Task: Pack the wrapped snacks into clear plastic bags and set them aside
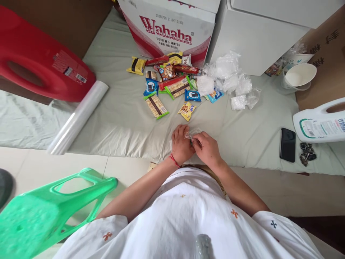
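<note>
My left hand (182, 145), a red string bracelet at its wrist, lies back up near the front edge of the cloth, fingers curled over crinkled clear plastic (193, 133). My right hand (208, 149) meets it from the right, thumb and fingers pinching the same plastic. A small green bit shows between the hands; most of whatever is under them is hidden. Beyond them lies a pile of wrapped snacks, the closest being a yellow cookie packet (187, 111) and a green-ended wafer packet (156, 106). Bundles in clear plastic (229, 81) sit right of the pile.
A Wahaha carton (172, 32) and white boxes (250, 36) stand behind. Left are a red jug (35, 54), a plastic film roll (81, 115) and a green stool (54, 216). Right are paper cups (300, 76), a white bottle (320, 124), a phone (287, 145) and keys (307, 153).
</note>
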The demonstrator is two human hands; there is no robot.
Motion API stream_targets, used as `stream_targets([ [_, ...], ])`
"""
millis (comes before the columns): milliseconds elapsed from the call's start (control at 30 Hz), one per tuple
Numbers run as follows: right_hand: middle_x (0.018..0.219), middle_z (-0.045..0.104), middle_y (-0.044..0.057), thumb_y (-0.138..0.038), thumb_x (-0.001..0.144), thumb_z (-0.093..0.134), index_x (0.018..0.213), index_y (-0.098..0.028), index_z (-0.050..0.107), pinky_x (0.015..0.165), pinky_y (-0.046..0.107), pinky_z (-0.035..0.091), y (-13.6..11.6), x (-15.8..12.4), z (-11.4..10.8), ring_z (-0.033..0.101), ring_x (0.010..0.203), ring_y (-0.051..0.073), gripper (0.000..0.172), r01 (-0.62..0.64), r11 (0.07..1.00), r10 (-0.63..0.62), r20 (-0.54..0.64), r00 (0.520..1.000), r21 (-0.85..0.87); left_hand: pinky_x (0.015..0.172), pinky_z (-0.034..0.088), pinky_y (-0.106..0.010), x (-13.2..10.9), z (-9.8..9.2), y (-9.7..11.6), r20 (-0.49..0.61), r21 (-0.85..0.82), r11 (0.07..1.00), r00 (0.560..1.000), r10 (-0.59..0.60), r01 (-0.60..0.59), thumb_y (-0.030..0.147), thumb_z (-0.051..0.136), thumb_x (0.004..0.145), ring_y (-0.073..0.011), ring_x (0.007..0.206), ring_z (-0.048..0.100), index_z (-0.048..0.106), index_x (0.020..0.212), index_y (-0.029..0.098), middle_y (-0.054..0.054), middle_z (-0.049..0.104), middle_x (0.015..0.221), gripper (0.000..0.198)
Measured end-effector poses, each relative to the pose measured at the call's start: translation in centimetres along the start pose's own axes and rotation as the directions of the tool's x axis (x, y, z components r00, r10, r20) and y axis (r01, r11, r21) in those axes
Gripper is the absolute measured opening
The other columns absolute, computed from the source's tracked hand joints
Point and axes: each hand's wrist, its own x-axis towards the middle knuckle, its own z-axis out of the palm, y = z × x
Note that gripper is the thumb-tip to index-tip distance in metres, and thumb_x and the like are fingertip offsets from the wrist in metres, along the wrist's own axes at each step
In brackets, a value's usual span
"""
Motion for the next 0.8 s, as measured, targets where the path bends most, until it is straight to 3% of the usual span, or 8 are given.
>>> stream_targets([
  [100,0.095,0.07,0.006,-0.022,0.098,0.054,0.1,-0.025,0.07,0.073,0.032,0.052,0.3,-0.2,0.6,0.067,0.083,0.021,0.017,0.002,1.0,-0.002,-0.017,1.0,-0.007,0.124,0.022,-0.068,0.0,-1.8,-1.4,0.105,0.015,1.0,0.994,0.022,-0.024,0.034,0.073,0.076,-0.0444,0.156,0.028,0.048,0.148,0.019,-0.021,0.045,0.16,0.078],
  [167,0.097,0.069,0.006,-0.022,0.099,0.054,0.104,-0.025,0.071,0.074,0.032,0.053,0.4,-0.5,0.8,0.067,0.085,0.021,0.018,0.005,1.0,-0.006,-0.033,0.999,-0.023,0.124,0.022,-0.069,-0.3,-3.4,-2.4,0.146,0.03,1.0,0.989,-0.007,0.003,0.043,0.077,0.075,-0.0458,0.157,0.025,0.051,0.145,0.016,-0.022,0.04,0.163,0.079],
  [300,0.107,0.067,0.011,-0.032,0.099,0.06,0.123,-0.026,0.07,0.077,0.036,0.056,-0.2,-1.3,0.8,0.066,0.096,0.025,0.026,0.1,0.986,-0.1,0.008,0.995,-0.134,0.119,0.027,-0.072,-1.5,-5.6,-3.6,0.102,0.11,0.988,0.987,-0.124,0.112,0.044,0.071,0.084,-0.048,0.156,0.023,0.067,0.114,0.016,-0.024,0.041,0.162,0.042],
  [433,0.136,0.061,0.019,-0.042,0.098,0.063,0.148,-0.02,0.056,0.1,0.049,0.055,-0.6,-2.7,0.3,0.058,0.124,0.033,0.055,0.275,0.951,-0.257,0.137,0.957,-0.137,0.108,0.041,-0.068,-2.7,-5.9,-3.0,0.068,0.101,0.989,0.991,-0.115,0.108,0.035,0.066,0.086,-0.0475,0.148,0.035,0.067,0.086,0.018,-0.022,0.048,0.153,0.017],
  [500,0.151,0.053,0.02,-0.045,0.1,0.059,0.158,-0.015,0.043,0.108,0.054,0.05,-0.2,-3.5,0.0,0.053,0.134,0.035,0.067,0.319,0.941,-0.294,0.189,0.937,-0.117,0.102,0.046,-0.061,-2.9,-6.1,-2.6,0.032,0.032,0.992,0.992,-0.125,0.124,0.032,0.062,0.087,-0.0418,0.134,0.05,0.066,0.084,0.018,-0.021,0.058,0.139,0.015],
  [600,0.163,0.045,0.016,-0.044,0.104,0.053,0.161,-0.018,0.039,0.103,0.054,0.052,0.7,-4.2,-0.3,0.055,0.135,0.034,0.063,0.331,0.937,-0.29,0.274,0.917,-0.115,0.079,0.053,-0.04,-2.5,-7.2,-2.1,0.099,-0.148,0.96,0.969,-0.224,0.237,0.037,0.059,0.088,-0.0252,0.087,0.065,0.063,0.084,0.02,-0.01,0.068,0.093,0.017],
  [700,0.163,0.046,0.011,-0.036,0.107,0.049,0.155,-0.023,0.049,0.098,0.05,0.053,1.6,-4.3,-0.2,0.061,0.127,0.03,0.05,0.319,0.943,-0.28,0.291,0.915,-0.095,0.054,0.039,-0.027,-1.8,-8.5,-1.3,0.261,-0.348,0.841,0.904,-0.338,0.415,0.044,0.065,0.085,-0.0139,0.053,0.05,0.056,0.079,0.022,0.004,0.054,0.058,0.024],
  [800,0.158,0.053,0.009,-0.03,0.106,0.05,0.148,-0.024,0.058,0.101,0.049,0.052,1.9,-3.8,0.1,0.063,0.123,0.028,0.043,0.323,0.946,-0.311,0.234,0.921,-0.016,0.047,0.031,-0.024,-0.7,-8.9,0.2,0.361,-0.539,0.668,0.857,-0.367,0.513,0.043,0.071,0.079,-0.0096,0.045,0.043,0.054,0.075,0.022,0.006,0.052,0.053,0.028],
])
